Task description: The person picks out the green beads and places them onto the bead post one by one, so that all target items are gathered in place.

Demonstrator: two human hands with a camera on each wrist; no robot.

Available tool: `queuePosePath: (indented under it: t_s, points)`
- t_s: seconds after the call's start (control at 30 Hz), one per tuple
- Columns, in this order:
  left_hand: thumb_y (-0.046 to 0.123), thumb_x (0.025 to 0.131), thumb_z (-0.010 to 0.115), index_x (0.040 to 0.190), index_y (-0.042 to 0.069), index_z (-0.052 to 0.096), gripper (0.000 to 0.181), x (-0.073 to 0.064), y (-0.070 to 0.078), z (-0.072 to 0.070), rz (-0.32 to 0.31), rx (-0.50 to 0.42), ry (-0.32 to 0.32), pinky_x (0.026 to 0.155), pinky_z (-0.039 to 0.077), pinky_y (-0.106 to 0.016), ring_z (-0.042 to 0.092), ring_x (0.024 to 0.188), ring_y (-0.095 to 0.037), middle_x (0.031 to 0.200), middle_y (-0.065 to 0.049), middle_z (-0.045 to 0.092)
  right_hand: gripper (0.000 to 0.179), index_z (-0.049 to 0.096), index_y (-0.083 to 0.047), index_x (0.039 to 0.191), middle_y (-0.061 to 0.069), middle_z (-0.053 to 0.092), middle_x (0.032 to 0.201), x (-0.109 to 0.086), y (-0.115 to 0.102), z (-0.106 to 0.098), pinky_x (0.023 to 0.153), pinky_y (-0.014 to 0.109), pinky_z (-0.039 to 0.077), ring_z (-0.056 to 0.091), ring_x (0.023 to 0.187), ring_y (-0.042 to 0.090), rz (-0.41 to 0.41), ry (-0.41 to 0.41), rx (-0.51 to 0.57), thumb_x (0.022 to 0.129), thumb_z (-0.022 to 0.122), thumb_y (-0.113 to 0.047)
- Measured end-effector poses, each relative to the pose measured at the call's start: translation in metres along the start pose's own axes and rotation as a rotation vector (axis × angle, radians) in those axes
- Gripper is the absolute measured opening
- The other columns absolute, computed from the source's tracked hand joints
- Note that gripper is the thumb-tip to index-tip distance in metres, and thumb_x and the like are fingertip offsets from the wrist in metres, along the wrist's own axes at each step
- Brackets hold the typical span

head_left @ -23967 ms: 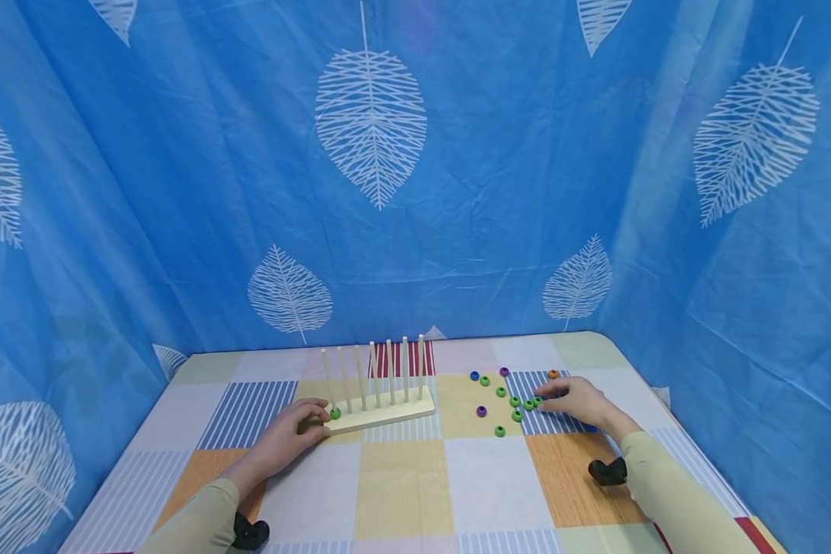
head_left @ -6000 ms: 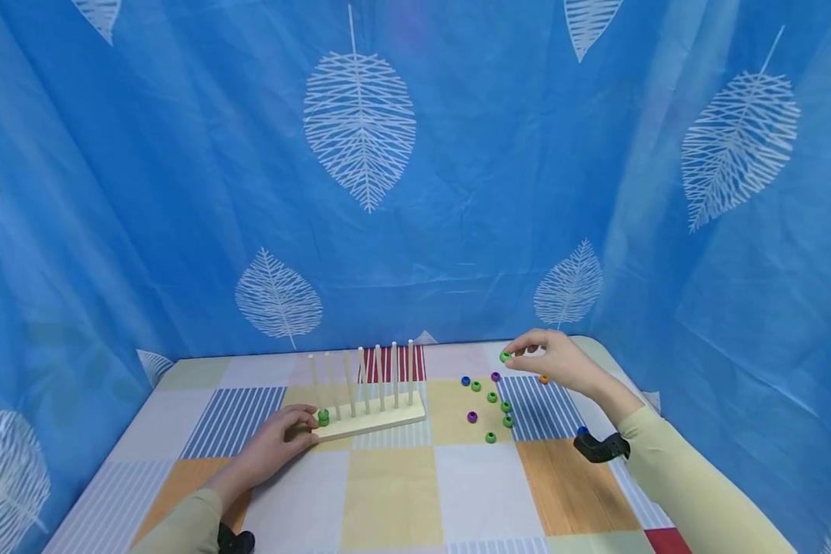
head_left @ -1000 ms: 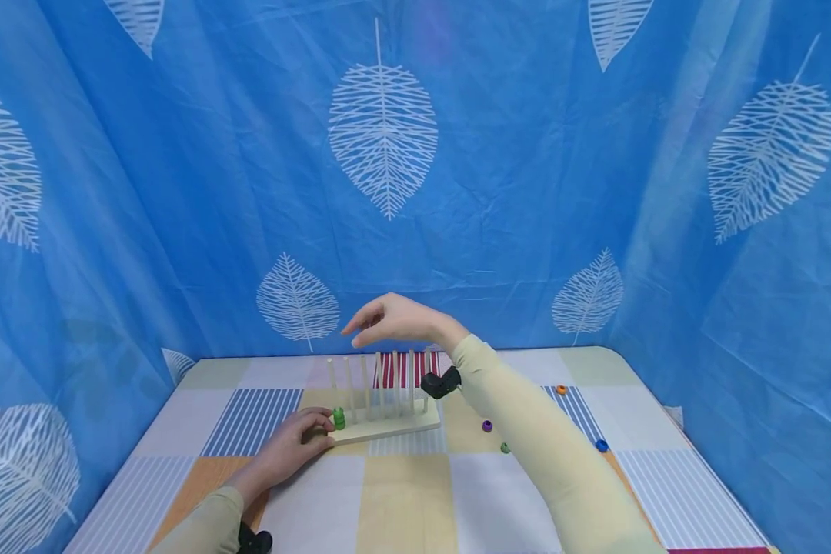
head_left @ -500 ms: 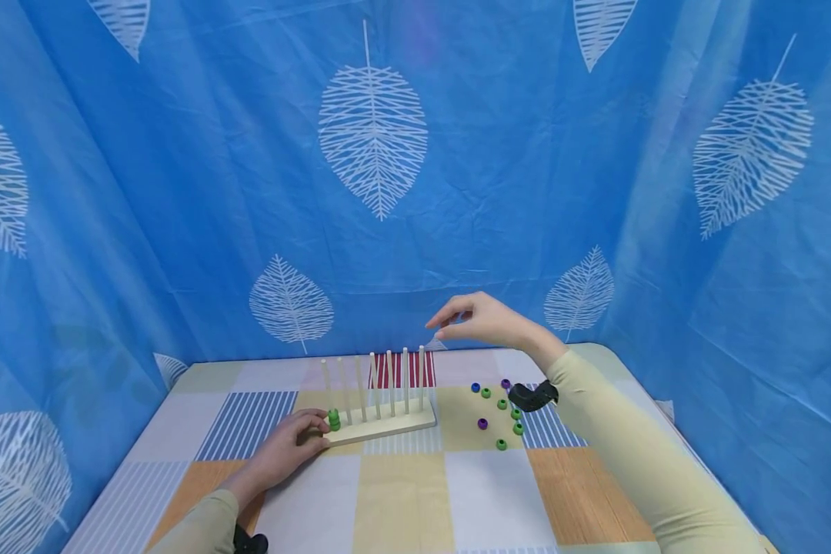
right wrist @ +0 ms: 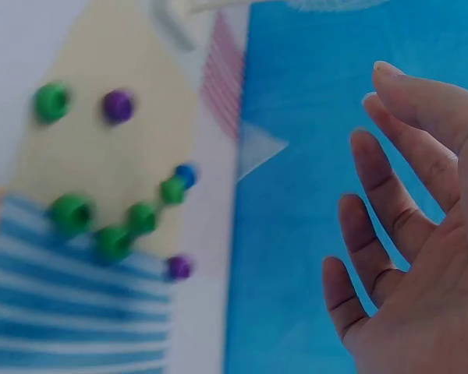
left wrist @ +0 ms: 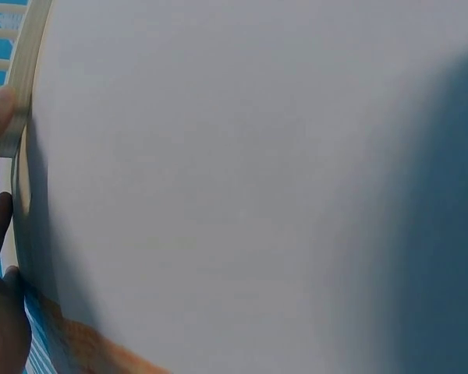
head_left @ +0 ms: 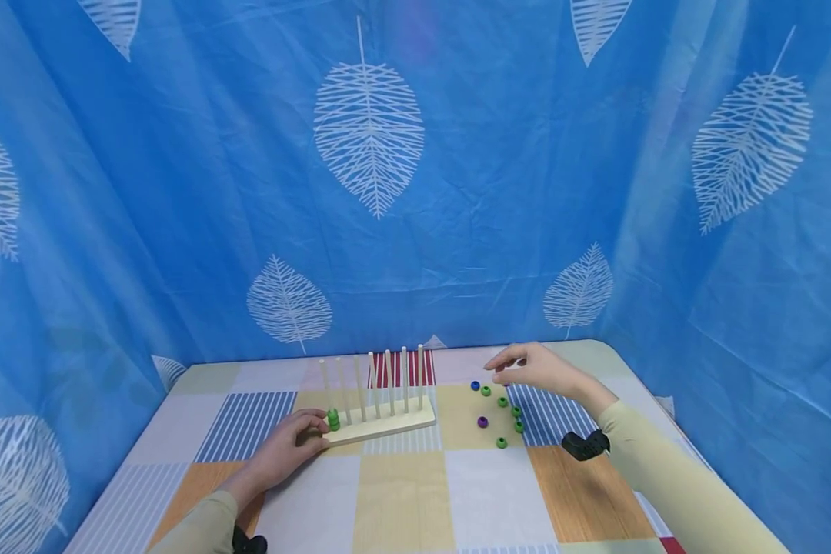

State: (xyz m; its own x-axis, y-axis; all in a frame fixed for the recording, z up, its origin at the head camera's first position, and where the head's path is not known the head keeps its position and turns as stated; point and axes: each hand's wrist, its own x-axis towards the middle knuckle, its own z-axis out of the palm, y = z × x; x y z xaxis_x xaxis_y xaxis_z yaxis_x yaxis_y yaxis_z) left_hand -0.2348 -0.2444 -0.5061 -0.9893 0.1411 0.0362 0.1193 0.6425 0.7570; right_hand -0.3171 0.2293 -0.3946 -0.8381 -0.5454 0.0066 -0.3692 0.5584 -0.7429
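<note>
Rack (head_left: pixel 386 424) at left on tabletop (head_left: pixel 402 500), stacked green beads (head_left: pixel 334 420) on its leftmost peg (head_left: pixel 326 382), left hand (head_left: pixel 291 448) pinching the rack's left end, right hand (head_left: pixel 543 368) raised, loosely spread, near loose green, purple and blue beads (head_left: pixel 502 444) at right.

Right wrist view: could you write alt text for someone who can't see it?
A person's empty right hand, fingers loosely curved, is at the right before a blue curtain. In the picture's left half, slightly blurred, five green beads, two purple beads and one blue bead lie on a patchwork-patterned tablecloth.
</note>
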Motion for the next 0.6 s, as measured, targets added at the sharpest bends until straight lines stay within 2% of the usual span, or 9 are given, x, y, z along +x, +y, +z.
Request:
queuePosePath:
  t_s: [0.13,0.3,0.6]
  points:
    - [0.02,0.092,0.078,0.1,0.02,0.07,0.011,-0.001,0.0,0.0,-0.007,-0.009,0.002,0.117,0.031,-0.059,0.048,0.135,-0.036,0.137,-0.007,0.059,0.028,0.074,-0.014,0.122,0.01,0.069,0.123,-0.014,0.027,0.004,0.089,0.042,0.052,0.061,0.109,0.028,0.034,0.0,0.041,0.098,0.071,-0.028]
    - [0.021,0.092,0.078,0.1,0.02,0.069,0.011,0.001,0.0,0.0,-0.005,-0.006,0.002,0.117,0.031,-0.058,0.048,0.136,-0.035,0.137,-0.006,0.059,0.034,0.071,-0.006,0.125,0.011,0.068,0.123,-0.025,0.054,0.009,0.085,0.04,0.054,0.059,0.105,0.024,0.09,0.006,0.058,0.098,0.072,-0.026]
    - [0.02,0.092,0.078,0.1,0.02,0.069,0.011,0.0,0.001,0.001,-0.003,-0.01,0.003,0.117,0.031,-0.058,0.048,0.135,-0.035,0.137,-0.006,0.059,0.031,0.071,-0.003,0.123,0.012,0.069,0.117,-0.031,0.081,0.018,0.09,0.042,0.056,0.063,0.106,0.025,0.117,-0.001,0.089,0.098,0.071,-0.023]
